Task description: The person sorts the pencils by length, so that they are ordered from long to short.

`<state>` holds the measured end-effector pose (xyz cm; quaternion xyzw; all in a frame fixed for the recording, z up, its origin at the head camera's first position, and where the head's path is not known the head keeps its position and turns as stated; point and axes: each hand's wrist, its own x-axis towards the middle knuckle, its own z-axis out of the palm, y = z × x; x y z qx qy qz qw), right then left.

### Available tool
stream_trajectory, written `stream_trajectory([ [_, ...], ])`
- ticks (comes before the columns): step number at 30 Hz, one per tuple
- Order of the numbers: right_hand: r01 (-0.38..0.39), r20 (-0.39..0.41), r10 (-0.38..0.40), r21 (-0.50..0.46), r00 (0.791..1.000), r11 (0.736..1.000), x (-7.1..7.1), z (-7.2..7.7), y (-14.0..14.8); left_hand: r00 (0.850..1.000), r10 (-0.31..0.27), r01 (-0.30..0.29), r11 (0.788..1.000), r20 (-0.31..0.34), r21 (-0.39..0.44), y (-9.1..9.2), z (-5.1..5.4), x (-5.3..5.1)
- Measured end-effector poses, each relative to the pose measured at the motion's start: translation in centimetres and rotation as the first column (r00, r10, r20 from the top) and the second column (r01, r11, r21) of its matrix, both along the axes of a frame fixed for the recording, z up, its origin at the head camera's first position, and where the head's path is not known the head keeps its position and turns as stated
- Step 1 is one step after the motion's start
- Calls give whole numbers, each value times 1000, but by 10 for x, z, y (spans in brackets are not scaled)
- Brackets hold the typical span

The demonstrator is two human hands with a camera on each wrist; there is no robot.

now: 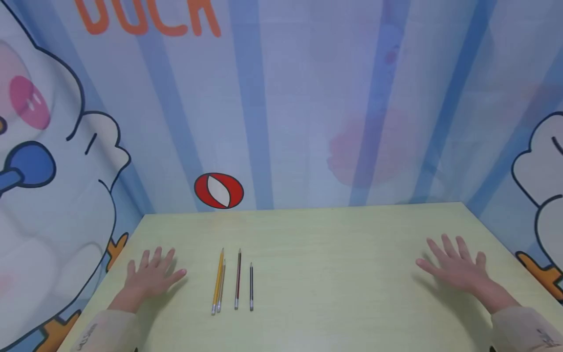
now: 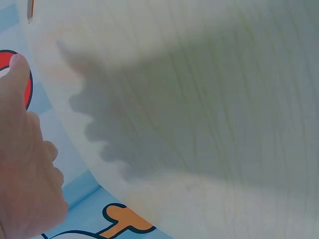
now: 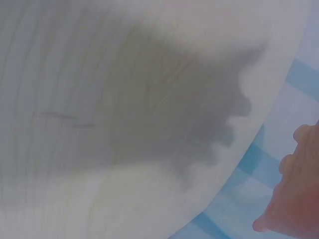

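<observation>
Several pencils lie side by side on the table, points toward the far edge: a yellow pencil, a thinner tan pencil close against it, a dark red pencil and a shorter dark blue pencil. To their left my left hand hovers with spread fingers, holding nothing; its shadow falls on the tabletop in the left wrist view. Far to the right, my right hand is likewise spread above the table and holds nothing. A pencil tip shows at the left wrist view's top corner.
A blue striped cloth backdrop rises behind the table and along both sides. It carries printed cartoon figures, orange letters and a red and white oval near the far edge.
</observation>
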<state>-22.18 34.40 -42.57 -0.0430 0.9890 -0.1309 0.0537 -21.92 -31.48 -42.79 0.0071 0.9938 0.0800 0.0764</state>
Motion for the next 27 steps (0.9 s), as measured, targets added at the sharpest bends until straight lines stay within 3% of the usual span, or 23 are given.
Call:
stream_trajectory([
  [5,-47,-51,48,13,998,999,0,12,-20,999,-5,5,1000,-32,-5,2,-1,1],
  [9,-90,-79,90,-1,993,996,0,24,-41,994,-20,22,1000,-109,15,9,6,3],
  [14,-150,-114,145,-43,983,988,-1,36,-74,973,-69,79,996,-219,37,23,17,7],
  [18,-207,-144,193,-87,970,975,-2,40,-100,956,-96,104,994,-277,16,34,19,8],
  [21,-263,-177,237,-146,955,954,-2,41,-121,938,-105,114,993,-331,9,41,18,10],
  [24,-326,-199,282,-244,939,913,-3,39,-142,915,-112,135,990,-387,33,48,17,12],
  [27,-363,-209,306,-349,929,864,-5,36,-163,928,-83,132,985,-364,110,54,16,13],
])
